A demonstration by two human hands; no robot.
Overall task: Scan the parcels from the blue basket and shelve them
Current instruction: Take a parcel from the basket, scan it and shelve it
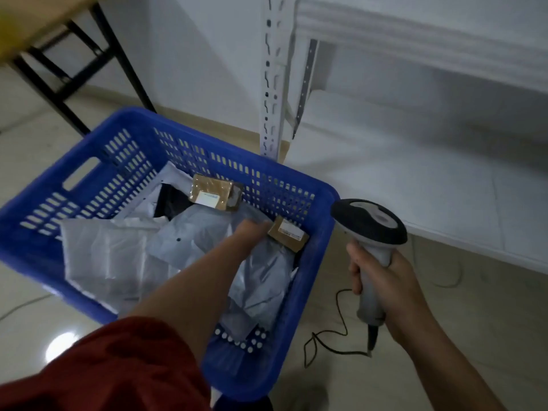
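The blue basket [299, 292] stands on the floor, holding several grey plastic mailer bags [124, 256] and two small brown cardboard parcels. One brown parcel [214, 194] with a white label lies by the far wall. The other brown parcel [289, 236] leans at the right wall. My left hand [252, 234] reaches down into the basket, fingertips at that parcel's left edge; the fingers are curled and partly hidden, so a grip is unclear. My right hand [382, 280] holds a grey and black barcode scanner [369, 223] upright, just right of the basket.
A white metal shelf unit [415, 179] stands to the right, its slotted upright [271, 93] just behind the basket. The scanner's black cable [329, 333] trails on the tiled floor. A wooden table with black legs [74, 54] is at the far left.
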